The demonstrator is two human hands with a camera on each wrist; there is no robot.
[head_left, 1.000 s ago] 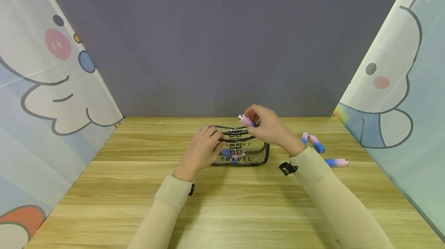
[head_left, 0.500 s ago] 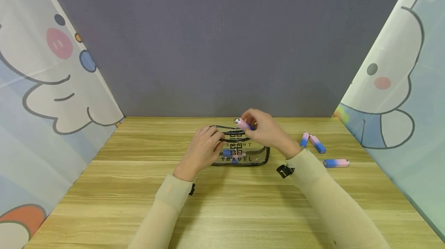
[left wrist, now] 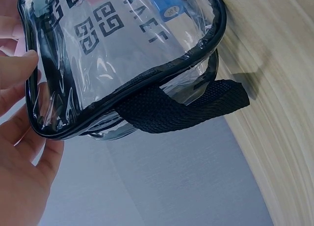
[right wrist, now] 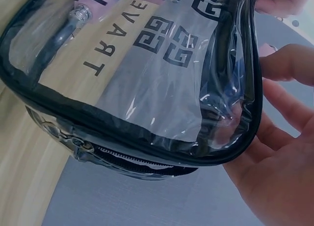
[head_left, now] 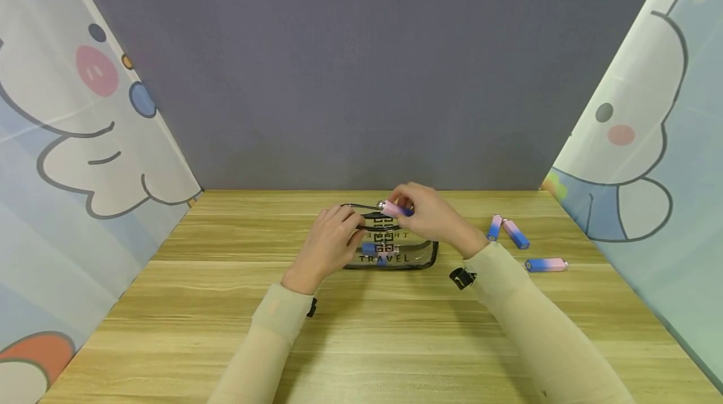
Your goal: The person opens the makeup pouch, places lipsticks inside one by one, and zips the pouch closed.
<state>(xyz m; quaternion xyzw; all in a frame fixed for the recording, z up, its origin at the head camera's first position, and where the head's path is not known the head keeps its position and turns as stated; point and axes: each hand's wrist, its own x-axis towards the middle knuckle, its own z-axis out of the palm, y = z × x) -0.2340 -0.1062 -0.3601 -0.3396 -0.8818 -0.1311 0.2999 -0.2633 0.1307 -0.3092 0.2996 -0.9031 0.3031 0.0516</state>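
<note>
A clear pouch (head_left: 433,256) with black piping and "TRAVEL" lettering stands on the table, its top gaping. My left hand (head_left: 330,238) pinches the left part of its upper rim. Over the mouth, my right hand (head_left: 432,212) holds a square pink-to-blue tube (head_left: 396,209) between thumb and fingers, silver knob pointing left. Similar pink-and-blue tubes (head_left: 369,249) show through the pouch's front wall. From the left wrist, a blue tube end (left wrist: 167,6) appears behind the plastic. The right wrist view shows the pouch's zipper (right wrist: 137,159) along its side.
To the right on the wooden table (head_left: 361,341) lie three more tubes: one upright in view (head_left: 494,227), one slanted tube (head_left: 516,234) beside it, and a sideways tube (head_left: 546,265) nearer me. A grey partition (head_left: 361,78) rises behind; printed curtains (head_left: 627,140) flank the table.
My right hand has come down and slightly left with the tube, bringing it to the pouch's mouth. The left hand keeps its place on the rim.
</note>
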